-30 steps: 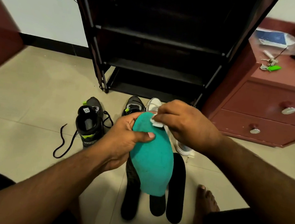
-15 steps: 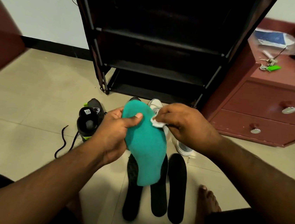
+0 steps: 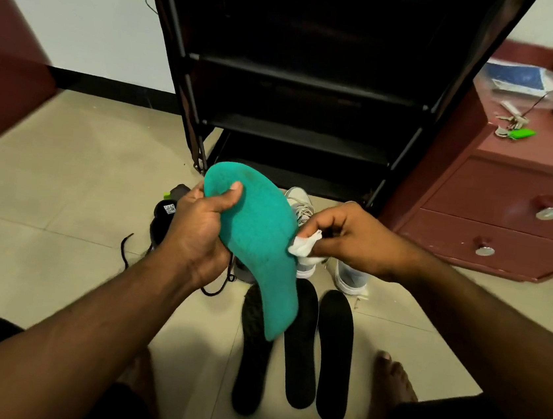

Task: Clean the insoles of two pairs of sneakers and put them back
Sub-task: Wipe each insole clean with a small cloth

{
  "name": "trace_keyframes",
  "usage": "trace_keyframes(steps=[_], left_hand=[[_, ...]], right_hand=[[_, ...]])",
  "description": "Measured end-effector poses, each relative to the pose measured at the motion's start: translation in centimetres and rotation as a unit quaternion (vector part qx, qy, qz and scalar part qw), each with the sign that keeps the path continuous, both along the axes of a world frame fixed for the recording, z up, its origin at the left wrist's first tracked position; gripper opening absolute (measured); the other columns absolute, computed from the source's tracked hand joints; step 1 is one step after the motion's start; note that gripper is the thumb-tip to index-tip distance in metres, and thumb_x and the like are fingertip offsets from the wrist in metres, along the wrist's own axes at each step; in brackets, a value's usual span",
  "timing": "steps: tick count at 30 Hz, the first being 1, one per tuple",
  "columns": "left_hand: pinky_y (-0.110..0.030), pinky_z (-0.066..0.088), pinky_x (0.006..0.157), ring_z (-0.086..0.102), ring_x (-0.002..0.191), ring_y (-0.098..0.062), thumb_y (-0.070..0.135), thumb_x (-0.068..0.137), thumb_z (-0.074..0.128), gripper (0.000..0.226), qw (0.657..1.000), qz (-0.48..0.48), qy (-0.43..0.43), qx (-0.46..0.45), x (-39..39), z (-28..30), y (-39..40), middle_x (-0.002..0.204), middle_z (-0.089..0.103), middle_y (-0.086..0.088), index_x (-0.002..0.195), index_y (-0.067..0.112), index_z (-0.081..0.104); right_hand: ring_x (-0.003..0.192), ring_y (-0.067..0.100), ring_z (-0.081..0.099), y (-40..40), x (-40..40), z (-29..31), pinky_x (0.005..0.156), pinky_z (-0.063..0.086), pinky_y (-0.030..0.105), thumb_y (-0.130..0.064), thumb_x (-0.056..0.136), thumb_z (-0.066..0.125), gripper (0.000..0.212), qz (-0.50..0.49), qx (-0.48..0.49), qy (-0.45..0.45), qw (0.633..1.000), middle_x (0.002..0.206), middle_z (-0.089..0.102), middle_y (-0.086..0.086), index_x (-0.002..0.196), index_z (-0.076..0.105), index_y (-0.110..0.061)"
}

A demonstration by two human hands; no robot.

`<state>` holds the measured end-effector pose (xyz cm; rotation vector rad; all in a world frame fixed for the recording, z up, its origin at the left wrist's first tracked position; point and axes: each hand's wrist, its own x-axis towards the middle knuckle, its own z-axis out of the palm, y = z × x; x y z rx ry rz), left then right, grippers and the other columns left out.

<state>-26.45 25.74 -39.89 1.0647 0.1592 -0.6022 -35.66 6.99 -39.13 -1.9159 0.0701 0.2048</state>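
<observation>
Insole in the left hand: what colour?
Teal green insole, seen in the head view.

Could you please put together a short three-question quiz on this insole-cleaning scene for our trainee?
1. True or false: the left hand grips the teal foam insole.
2. What does the right hand pinch? A) crumpled white wipe B) brush C) shoelace
3. How many black insoles lie on the beige tiled floor?

Key: 1 true; 2 A; 3 three, lying side by side below the teal insole, the leftmost partly hidden behind it.
</observation>
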Motion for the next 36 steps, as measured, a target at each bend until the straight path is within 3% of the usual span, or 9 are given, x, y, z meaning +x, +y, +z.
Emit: trace_keyframes(steps=[4,8,10,12,18,24,28,32,36], left_hand=[[-0.039,0.060,0.072,0.069,0.105,-0.026,0.020,0.090,0.060,0.039,0.995,-0.098,-0.014,0.015,1.2,0.8,1.0,0.121,0.068,-0.010,0.127,0.007,0.060],[-0.030,0.055,0.049,0.069,0.077,-0.022,0.005,0.065,0.070,0.022,0.935,-0.317,-0.097,0.126,2.4,2.1,2.2,0.090,0.067,-0.010,0.085,0.007,0.061],[-0.029,0.054,0.054,0.068,0.079,-0.023,0.000,0.062,0.063,0.024,0.893,-0.412,-0.101,0.153,1.6,2.1,2.1,0.086,0.066,-0.009,0.083,0.009,0.060],[-0.036,0.060,0.070,0.068,0.099,-0.030,-0.001,0.068,0.063,0.043,0.885,-0.456,-0.022,0.093,0.2,1.0,1.6,0.109,0.069,-0.014,0.111,0.006,0.061],[-0.065,0.044,0.097,0.056,0.120,-0.041,0.074,0.085,0.041,0.073,0.903,-0.363,0.148,-0.174,-4.2,-1.5,-0.3,0.140,0.054,-0.016,0.140,0.027,0.052],[-0.041,0.057,0.081,0.068,0.096,-0.031,0.069,0.090,0.034,0.077,0.945,-0.250,0.157,-0.139,-2.3,-1.1,-0.5,0.113,0.068,-0.018,0.122,0.007,0.066],[-0.043,0.057,0.082,0.071,0.092,-0.031,0.064,0.092,0.033,0.071,0.949,-0.255,0.164,-0.090,-2.4,-1.2,-0.5,0.113,0.070,-0.016,0.111,0.009,0.074],[-0.056,0.052,0.086,0.070,0.093,-0.034,0.064,0.092,0.035,0.063,0.940,-0.279,0.175,-0.087,-2.9,-1.1,-0.4,0.113,0.070,-0.015,0.116,0.019,0.073],[-0.044,0.057,0.082,0.071,0.096,-0.032,0.064,0.094,0.031,0.073,0.941,-0.270,0.180,-0.091,-2.4,-1.0,-0.2,0.115,0.070,-0.018,0.109,0.008,0.075]], right_hand=[[0.091,0.015,0.071,-1.5,0.4,1.6,0.080,0.056,0.025,0.005,0.080,0.067,0.022,0.002,-0.040,0.021,0.999,0.095,0.074,0.003,0.092,0.073,-0.013],[0.091,0.012,0.070,-3.2,0.3,3.0,0.082,0.056,0.026,0.004,0.081,0.068,0.020,-0.007,-0.067,0.027,0.997,0.093,0.075,0.000,0.093,0.075,-0.011],[0.089,0.011,0.070,-3.3,0.3,3.1,0.082,0.055,0.025,0.003,0.080,0.069,0.020,-0.030,-0.077,-0.005,0.997,0.090,0.075,-0.002,0.091,0.075,-0.013],[0.089,0.010,0.069,-2.8,0.3,3.0,0.082,0.055,0.025,0.000,0.079,0.071,0.019,-0.046,-0.085,-0.031,0.995,0.090,0.074,-0.003,0.090,0.075,-0.015],[0.093,0.011,0.062,2.0,0.1,0.1,0.081,0.052,0.024,-0.002,0.078,0.072,0.022,-0.118,-0.153,-0.180,0.964,0.101,0.065,-0.007,0.093,0.074,-0.018],[0.086,0.023,0.063,6.0,-2.8,0.1,0.074,0.055,0.036,-0.009,0.080,0.057,0.024,0.116,-0.308,-0.328,0.885,0.094,0.066,0.009,0.098,0.072,-0.007],[0.089,0.022,0.062,3.9,-2.3,0.7,0.074,0.054,0.034,-0.003,0.069,0.078,0.025,0.240,-0.418,-0.314,0.818,0.098,0.067,0.007,0.092,0.071,-0.010],[0.088,0.025,0.062,0.9,-0.9,1.1,0.069,0.055,0.041,0.002,0.071,0.076,0.025,0.160,-0.452,-0.316,0.818,0.098,0.066,0.008,0.093,0.072,-0.008],[0.095,0.023,0.061,4.9,-3.5,0.5,0.075,0.054,0.034,-0.005,0.070,0.082,0.028,0.257,-0.399,-0.334,0.814,0.102,0.066,0.010,0.094,0.071,-0.008]])
